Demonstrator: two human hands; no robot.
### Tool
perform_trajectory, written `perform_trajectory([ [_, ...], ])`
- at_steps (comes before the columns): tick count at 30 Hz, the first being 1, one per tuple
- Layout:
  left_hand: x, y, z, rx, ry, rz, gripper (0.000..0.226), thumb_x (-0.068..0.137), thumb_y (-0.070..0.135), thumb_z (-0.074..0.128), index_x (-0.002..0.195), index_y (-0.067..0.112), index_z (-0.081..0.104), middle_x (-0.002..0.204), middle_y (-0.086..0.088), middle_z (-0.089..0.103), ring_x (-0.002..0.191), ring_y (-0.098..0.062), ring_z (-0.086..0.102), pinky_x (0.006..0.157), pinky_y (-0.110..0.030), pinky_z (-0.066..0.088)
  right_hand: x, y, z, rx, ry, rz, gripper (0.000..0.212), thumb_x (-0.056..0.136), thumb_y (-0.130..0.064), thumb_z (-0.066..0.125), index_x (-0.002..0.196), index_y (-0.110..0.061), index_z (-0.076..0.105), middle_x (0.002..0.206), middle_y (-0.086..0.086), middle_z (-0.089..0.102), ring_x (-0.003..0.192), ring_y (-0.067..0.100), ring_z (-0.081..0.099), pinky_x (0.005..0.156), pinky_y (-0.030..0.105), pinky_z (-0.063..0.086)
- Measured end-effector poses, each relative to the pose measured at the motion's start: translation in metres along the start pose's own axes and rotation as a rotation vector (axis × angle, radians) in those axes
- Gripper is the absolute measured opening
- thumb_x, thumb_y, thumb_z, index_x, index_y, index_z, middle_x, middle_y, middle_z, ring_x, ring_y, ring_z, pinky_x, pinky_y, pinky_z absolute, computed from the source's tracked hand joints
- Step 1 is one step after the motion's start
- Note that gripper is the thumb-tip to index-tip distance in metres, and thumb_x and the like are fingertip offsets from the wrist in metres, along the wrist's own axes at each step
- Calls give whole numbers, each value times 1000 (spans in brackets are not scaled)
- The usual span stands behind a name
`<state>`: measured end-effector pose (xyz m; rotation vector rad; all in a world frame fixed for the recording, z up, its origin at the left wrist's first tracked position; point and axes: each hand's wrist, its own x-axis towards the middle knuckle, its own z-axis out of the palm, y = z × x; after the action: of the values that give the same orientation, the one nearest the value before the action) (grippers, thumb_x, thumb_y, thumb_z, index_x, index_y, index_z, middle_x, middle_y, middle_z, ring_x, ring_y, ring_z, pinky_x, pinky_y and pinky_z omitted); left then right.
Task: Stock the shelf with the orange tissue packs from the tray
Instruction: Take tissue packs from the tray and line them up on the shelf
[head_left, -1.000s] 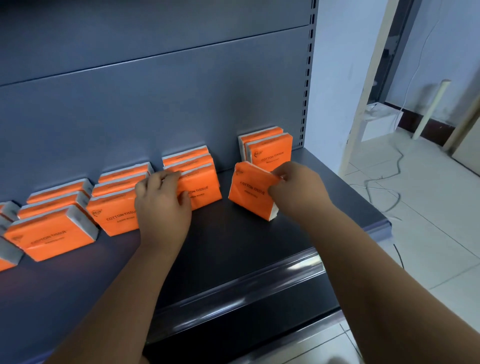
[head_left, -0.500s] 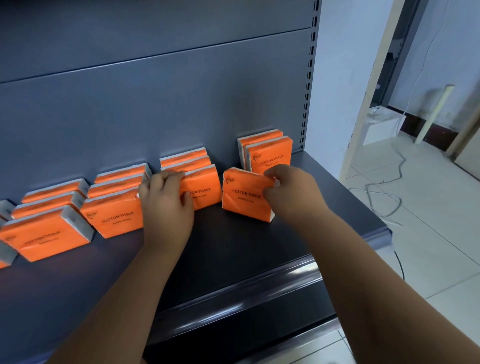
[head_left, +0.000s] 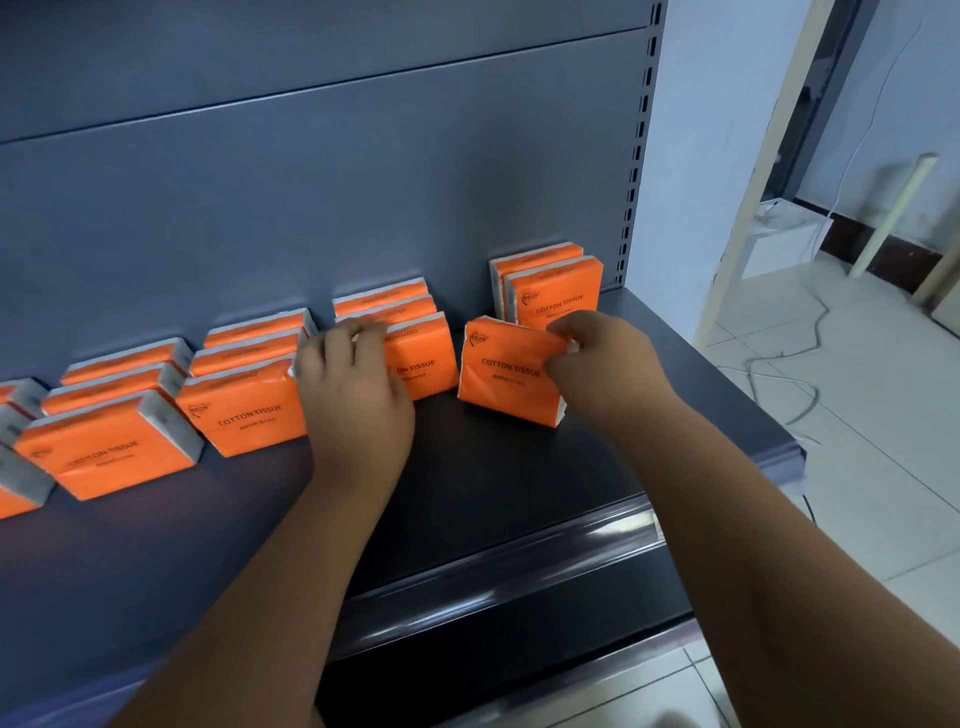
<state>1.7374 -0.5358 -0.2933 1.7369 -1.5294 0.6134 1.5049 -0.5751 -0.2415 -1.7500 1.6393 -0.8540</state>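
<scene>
Item 1: shelf (head_left: 493, 467), dark grey metal deck, glossy front rail; matching back panel (head_left: 363, 182) at 12 o'clock, slotted upright (head_left: 636, 156) at 1 o'clock.
Item 2: pale tiled floor (head_left: 857, 441) at 3 o'clock, white cable (head_left: 779, 371) lying on it.
Item 3: orange tissue packs (head_left: 249, 415), printed "COTTON TISSUE" in black, standing in rows from 9 to 1 o'clock.
I log the right hand (head_left: 608, 358) pinching the top corner of one skewed pack (head_left: 506, 379) that rests on the deck just before the back pair (head_left: 558, 291). The left hand (head_left: 353, 395) has its fingers curled over the front pack (head_left: 423, 358) of the neighbouring row.
</scene>
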Motion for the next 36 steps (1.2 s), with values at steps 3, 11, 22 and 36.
perform_trajectory([
  [3, -3, 25, -7, 23, -22, 54, 44, 83, 3, 61, 127, 6, 66, 127, -13, 64, 123, -38, 53, 110, -50, 39, 4, 3, 0, 7, 39, -20, 51, 89, -10, 55, 136, -30, 62, 135, 2, 60, 111, 24, 62, 87, 39, 57],
  [11, -26, 83, -1, -259, -215, 89, 48, 92, 11, 59, 139, 2, 59, 140, -12, 61, 131, -29, 53, 110, -44, 46, 19, 7, -2, 24, 75, -74, 43, 92, -7, 54, 130, -26, 63, 121, 0, 64, 106, 22, 61, 82, 35, 52],
  [22, -31, 112, 3, -627, -457, -168, 83, 91, 6, 69, 160, 14, 24, 170, -3, 13, 158, -13, 14, 120, -11, 11, 30, 28, -25, 95, 59, -41, 52, 84, 4, 50, 124, -26, 66, 119, -1, 64, 106, 24, 63, 85, 32, 50],
  [36, -9, 94, 21, -887, -617, -324, 79, 89, 4, 65, 153, 43, 39, 144, 10, 44, 132, -4, 52, 115, -40, 46, 39, 16, -4, 146, 142, 205, 26, 84, -16, 53, 109, -15, 48, 111, 10, 55, 90, 25, 58, 65, 37, 48],
])
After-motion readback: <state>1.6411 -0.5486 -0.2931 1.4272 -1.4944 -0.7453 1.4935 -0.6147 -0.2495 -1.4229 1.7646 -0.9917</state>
